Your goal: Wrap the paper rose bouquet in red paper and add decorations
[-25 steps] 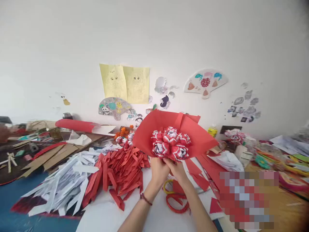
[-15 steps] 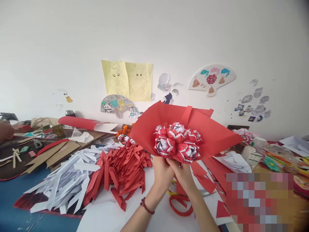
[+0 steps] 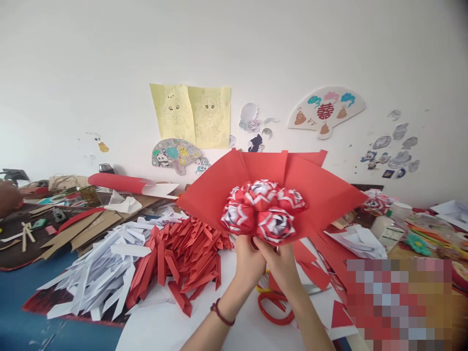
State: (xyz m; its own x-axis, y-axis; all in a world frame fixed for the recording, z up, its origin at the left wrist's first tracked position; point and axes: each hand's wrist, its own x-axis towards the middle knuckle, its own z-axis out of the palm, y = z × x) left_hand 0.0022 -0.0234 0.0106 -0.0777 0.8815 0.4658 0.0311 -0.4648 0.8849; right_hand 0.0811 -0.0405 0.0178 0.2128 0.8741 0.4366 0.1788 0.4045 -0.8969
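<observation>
The left hand (image 3: 251,261) and right hand (image 3: 281,265) meet around the bouquet's base. Above the grip, paper flowers (image 3: 276,224) cluster inside a flared red wrapper (image 3: 325,195). Below it lie scissors (image 3: 277,319); leftward, red strips (image 3: 186,248), then white strips (image 3: 104,263). Beyond and above, drawings (image 3: 210,117) hang on the wall (image 3: 234,44).

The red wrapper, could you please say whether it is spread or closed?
Spread: the red wrapper flares outward, and the paper flowers inside are visible.

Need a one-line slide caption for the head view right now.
Left hand and right hand together hold a red-wrapped bouquet near heaped white strips and red strips.
</observation>
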